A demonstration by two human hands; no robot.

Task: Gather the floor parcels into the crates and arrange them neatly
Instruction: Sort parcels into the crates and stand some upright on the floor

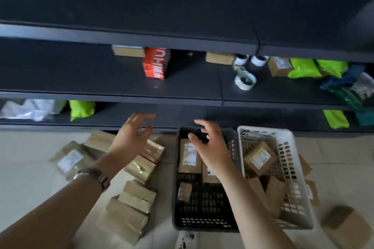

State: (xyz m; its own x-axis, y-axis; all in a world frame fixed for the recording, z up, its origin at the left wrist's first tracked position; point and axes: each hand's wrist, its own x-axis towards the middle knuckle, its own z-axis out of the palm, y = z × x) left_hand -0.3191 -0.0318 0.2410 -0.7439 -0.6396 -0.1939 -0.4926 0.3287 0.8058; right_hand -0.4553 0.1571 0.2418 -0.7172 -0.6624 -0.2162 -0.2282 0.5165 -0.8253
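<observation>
1. Fingers of both hands are spread and released, grasping nothing: the left hand (pixel 129 137) hovers at centre frame above the parcels on the floor, and the right hand (pixel 210 145) hovers above the far end of the black crate (pixel 204 220).
2. Loose floor parcels (pixel 129 208) lie in a ragged line running from lower centre up toward the shelf, all on the left side of the black crate; a few more sit further left, around a labelled parcel (pixel 69 159).
3. Just under and to the right of the left hand's fingers is a taped brown parcel (pixel 153 149), its long axis slanting down to the right. It looks like the nearest pick, and the left hand is clearly the nearer one.
4. Inside the black crate, a few parcels lie flat at the far end, with much of the floor of the crate bare.
5. Touching its right side, the white crate (pixel 299 214) holds tumbled parcels, one tilted (pixel 260 157).
6. One more box (pixel 344 222) sits on the floor at lower right, nearer the right hand.
</observation>
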